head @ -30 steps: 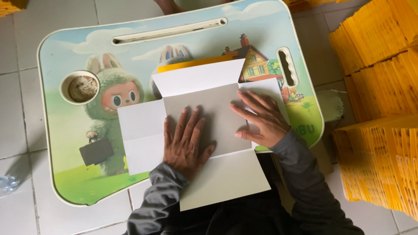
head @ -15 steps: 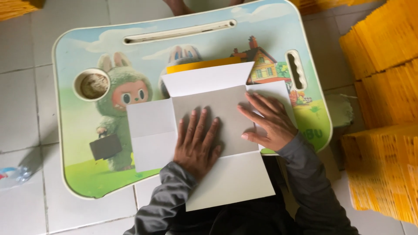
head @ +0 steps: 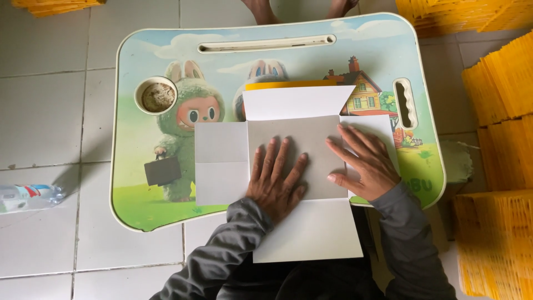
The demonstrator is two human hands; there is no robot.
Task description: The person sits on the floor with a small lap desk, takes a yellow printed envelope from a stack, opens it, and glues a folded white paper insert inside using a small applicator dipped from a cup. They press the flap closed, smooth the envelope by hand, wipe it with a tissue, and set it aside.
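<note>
Left hand (head: 276, 180): flat, fingers spread, pinning grey unfolded cardboard blank (head: 294, 161) | right hand (head: 363, 164): open, pressing right crease | keep pressure even along fold.

My left hand (head: 276, 179) and right hand (head: 363, 164) lie flat on the unfolded white carton blank (head: 294, 166), which covers the middle of the lap table (head: 133, 128) and overhangs its near edge. To my left, the table surface is bare apart from the cup recess (head: 157, 96) at the far corner; passage there is free. The far strip holds only a shallow slot (head: 266, 43), so reach forward is open up to someone's bare feet (head: 261, 8) just beyond the edge. To my right, room is tight: stacks of yellow sheets (head: 499, 83) stand close, apparently higher than the tabletop. A plastic bottle (head: 28, 195) lies on the floor well to the left.
</note>
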